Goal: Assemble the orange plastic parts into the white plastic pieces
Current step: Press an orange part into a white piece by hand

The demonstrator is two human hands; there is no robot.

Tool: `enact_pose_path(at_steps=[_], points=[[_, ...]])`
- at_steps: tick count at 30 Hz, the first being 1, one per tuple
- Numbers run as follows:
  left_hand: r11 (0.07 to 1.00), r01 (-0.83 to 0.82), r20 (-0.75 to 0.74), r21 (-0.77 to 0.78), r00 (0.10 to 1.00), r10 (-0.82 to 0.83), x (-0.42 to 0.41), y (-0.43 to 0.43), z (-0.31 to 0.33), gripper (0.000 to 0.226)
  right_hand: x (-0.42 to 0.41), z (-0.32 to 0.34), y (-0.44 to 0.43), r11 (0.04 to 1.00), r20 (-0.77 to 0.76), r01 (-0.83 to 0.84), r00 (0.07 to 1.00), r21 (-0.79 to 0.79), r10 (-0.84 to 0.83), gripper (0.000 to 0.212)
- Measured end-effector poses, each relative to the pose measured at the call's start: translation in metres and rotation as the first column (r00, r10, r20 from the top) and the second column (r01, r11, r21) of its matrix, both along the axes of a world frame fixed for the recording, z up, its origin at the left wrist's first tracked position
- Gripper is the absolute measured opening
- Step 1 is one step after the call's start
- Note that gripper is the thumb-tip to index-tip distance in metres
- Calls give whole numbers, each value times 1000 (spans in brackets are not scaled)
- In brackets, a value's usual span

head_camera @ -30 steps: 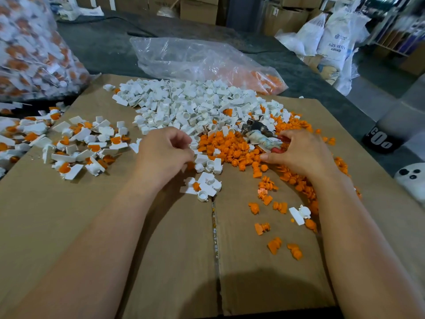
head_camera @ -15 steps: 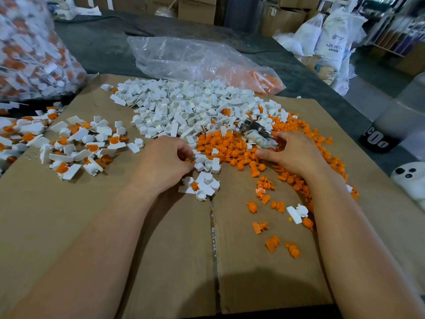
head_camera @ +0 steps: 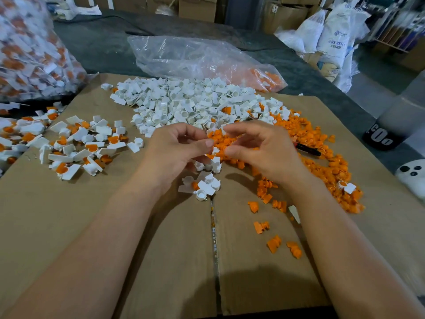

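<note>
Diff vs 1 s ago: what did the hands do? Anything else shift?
Both hands lifted and came together over the pile edge: left hand off the small white cluster, right hand off the orange pile, beside the red-handled tool. Fingers curl toward each other; any part pinched is too small to tell. White pile, clear bag, cardboard stayed.

My left grip [head_camera: 174,148] and right grip [head_camera: 259,148] hover close together, fingers curled, above the brown cardboard sheet [head_camera: 92,226] on the dark table [head_camera: 99,49]; whether either pinches a part I cannot tell. Loose white plastic pieces [head_camera: 184,102] heap at twelve o'clock, small orange plastic parts [head_camera: 322,157] spread toward three, and assembled white-and-orange pieces [head_camera: 76,146] lie at nine.
</note>
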State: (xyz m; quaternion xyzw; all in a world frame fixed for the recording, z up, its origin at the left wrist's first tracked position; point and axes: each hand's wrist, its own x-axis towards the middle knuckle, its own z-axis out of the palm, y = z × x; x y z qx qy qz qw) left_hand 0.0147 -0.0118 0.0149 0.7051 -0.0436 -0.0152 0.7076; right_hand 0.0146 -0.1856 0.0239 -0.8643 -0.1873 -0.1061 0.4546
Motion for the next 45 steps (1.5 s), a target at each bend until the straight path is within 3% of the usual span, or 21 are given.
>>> enact_pose_path(at_steps=[6,9,12,15,17,21,27,32,38,42,45], points=[[997,75,11,14,997,-75,-2,-2,-1,17,-2,-6,14,992,27,-87,996,87,85,26],[999,-34,73,35,997,32,-2,-3,-1,20,-2,-6,12,993,32,-49,998,112,46,23],[908,-263,226,327,954,195,4,1,-8,15,-1,-7,9,993,18,6,1000,120,-9,27],[763,-192,223,617,973,64,7,1,-16,13,0,-6,6,992,22,45,999,116,-48,25],[723,-152,210,674,978,10,8,1,-18,8,0,-6,4,993,25,63,997,100,-66,22],[777,-208,266,594,962,55,11,6,-16,8,1,-7,4,994,19,82,996,77,-84,21],[954,-130,139,271,986,95,4,3,-8,22,0,-6,7,991,-36,49,998,125,-45,20],[978,-75,153,196,987,45,0,2,-4,29,-3,-8,15,991,-43,-59,997,119,65,27],[999,25,81,30,996,-28,-1,1,-1,34,-3,-7,13,987,-40,-41,998,155,48,26],[999,-23,98,31,995,20,-1,0,1,31,-5,-7,15,989,-20,-35,999,146,38,23],[997,-47,94,60,995,42,-1,0,1,29,-5,-6,16,970,12,25,1000,242,-29,23]])
